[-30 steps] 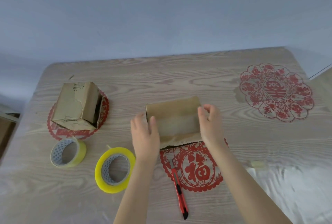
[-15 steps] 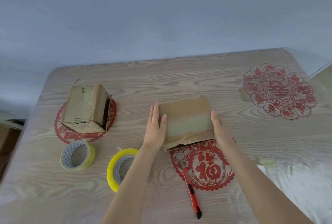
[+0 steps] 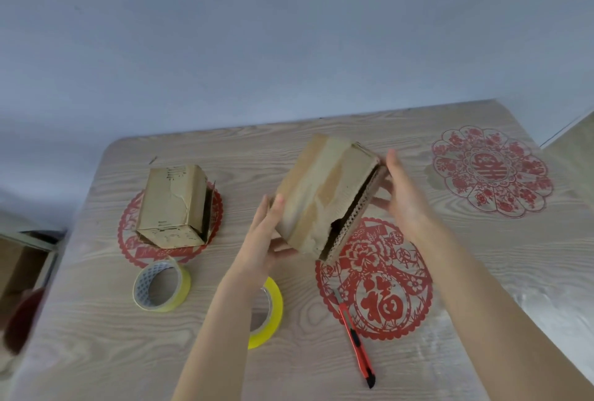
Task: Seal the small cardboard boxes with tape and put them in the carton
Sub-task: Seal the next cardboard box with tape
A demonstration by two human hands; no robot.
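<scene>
**A:** Holding the box [image 3: 321,195] up off the table [image 3: 96,352], tilted, between both hands, above the far rim of the middle paper-cut [image 3: 382,304].

**B:** Pressing in with the left hand [image 3: 266,240] at the near-left corner. Fingers straight and together along the side, thumb tucked underneath.

**A:** Bracing with the right hand [image 3: 401,201] at the far-right end, fingers straight and close together, flat against the end flap.

**B:** Gaping a little along that right end, with corrugated edge on show.

**A:** Far left, a second box [image 3: 173,207], sitting on another paper-cut [image 3: 127,240], well apart from the hands.

**B:** Just near of that, a pale roll [image 3: 183,285] lying flat. To its right a yellow roll [image 3: 273,307], half hidden under the left forearm.

**A:** Red cutter [image 3: 355,338] lying across the middle paper-cut's near-left rim. Third paper-cut [image 3: 488,172] far right.
</scene>
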